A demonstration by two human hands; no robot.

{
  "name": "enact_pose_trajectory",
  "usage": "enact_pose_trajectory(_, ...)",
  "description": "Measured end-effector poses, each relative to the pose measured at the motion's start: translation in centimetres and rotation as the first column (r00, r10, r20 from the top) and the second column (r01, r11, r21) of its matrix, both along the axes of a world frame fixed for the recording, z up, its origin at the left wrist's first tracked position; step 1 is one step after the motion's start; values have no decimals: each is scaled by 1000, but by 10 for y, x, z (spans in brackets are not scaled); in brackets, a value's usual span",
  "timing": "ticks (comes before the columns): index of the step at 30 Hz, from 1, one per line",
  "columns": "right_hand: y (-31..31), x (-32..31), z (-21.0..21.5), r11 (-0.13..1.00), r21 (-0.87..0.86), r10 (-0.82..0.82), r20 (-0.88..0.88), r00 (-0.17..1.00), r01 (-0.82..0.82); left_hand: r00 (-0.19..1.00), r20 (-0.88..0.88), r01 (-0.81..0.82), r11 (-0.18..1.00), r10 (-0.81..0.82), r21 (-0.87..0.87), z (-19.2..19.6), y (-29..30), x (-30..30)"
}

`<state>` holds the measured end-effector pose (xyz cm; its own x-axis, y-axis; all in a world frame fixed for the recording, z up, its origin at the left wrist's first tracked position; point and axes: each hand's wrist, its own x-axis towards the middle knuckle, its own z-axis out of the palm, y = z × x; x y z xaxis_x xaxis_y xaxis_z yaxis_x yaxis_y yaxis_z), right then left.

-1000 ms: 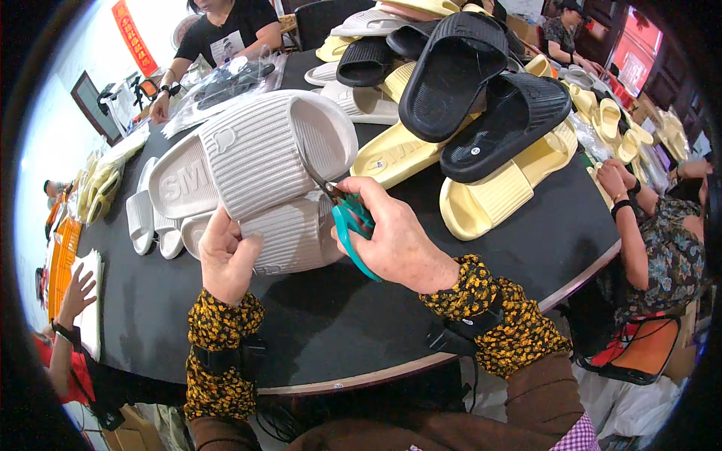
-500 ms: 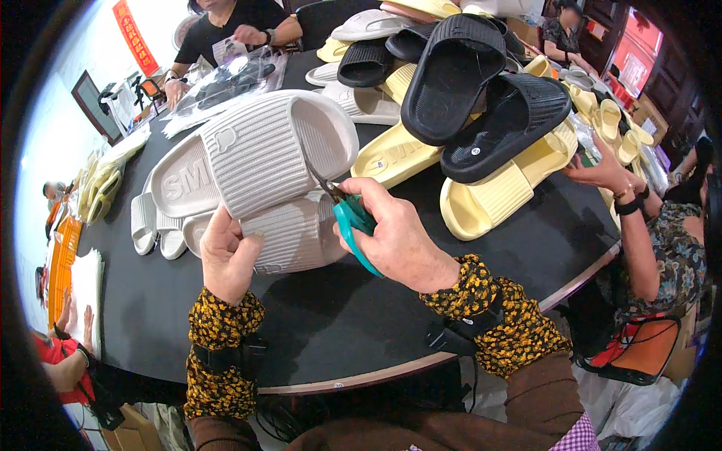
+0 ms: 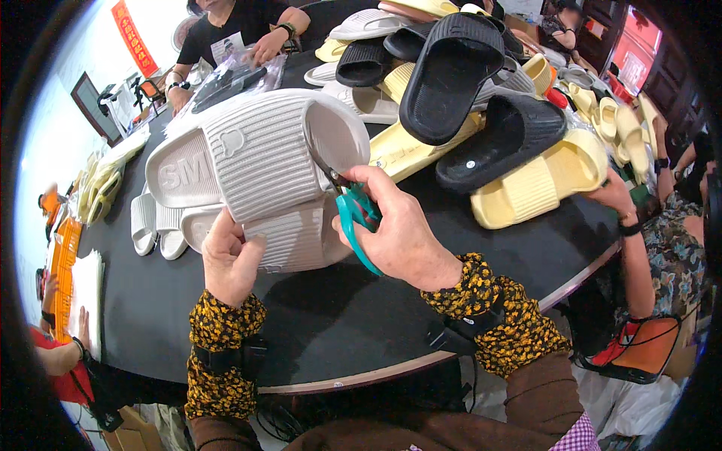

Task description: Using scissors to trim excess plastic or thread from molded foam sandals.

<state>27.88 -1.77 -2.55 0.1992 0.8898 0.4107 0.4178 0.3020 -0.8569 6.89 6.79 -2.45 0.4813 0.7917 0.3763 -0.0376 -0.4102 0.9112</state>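
Note:
My left hand (image 3: 232, 259) pinches the near edge of a light grey ribbed slide slipper (image 3: 263, 161), lifted and tilted above the dark table. A second grey slipper (image 3: 289, 237) sits just below it, close to the same fingers; whether they grip it too I cannot tell. In my right hand (image 3: 402, 233) are scissors (image 3: 355, 214) with teal handles. Their blades lie against the strap's edge, at the opening of the upper slipper. The blade tips are partly hard to make out against the grey.
A heap of slippers, among them a black one (image 3: 455, 79) and a yellow one (image 3: 538, 180), fills the table's far right. Two small grey slippers (image 3: 158, 225) lie at left. Bagged yellow slippers (image 3: 101, 184) line the left edge. Co-workers sit around the dark table (image 3: 316, 331).
The scissors have shifted slightly upward along the strap edge, and the upper slipper has turned a little. At right, a co-worker's hand has pulled the yellow slipper from beneath the black one.

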Motion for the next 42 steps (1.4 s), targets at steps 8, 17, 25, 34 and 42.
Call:
enact_pose_trajectory(8, 2, 3, 0, 998, 66, -16, -9, 1000, 16, 1000, 2, 2, 999, -2, 52, -1, 0, 2)
enact_pose_trajectory(17, 2, 6, 0, 996, 80, 37, -35, 999, -34, 1000, -20, -9, 999, 9, 37, -2, 1, 1)
enact_pose_trajectory(25, 2, 5, -4, 996, 87, -8, -113, 994, 18, 996, -91, 28, 995, -20, 95, 0, 5, -2)
enact_pose_trajectory(34, 13, -1, -13, 999, 42, -19, -95, 995, 23, 992, 123, 52, 992, -37, -118, -4, 11, -9)
enact_pose_trajectory(42, 12, 14, -19, 990, 86, -112, 14, 994, 110, 1000, -1, -9, 988, 9, -152, -5, 12, -6)
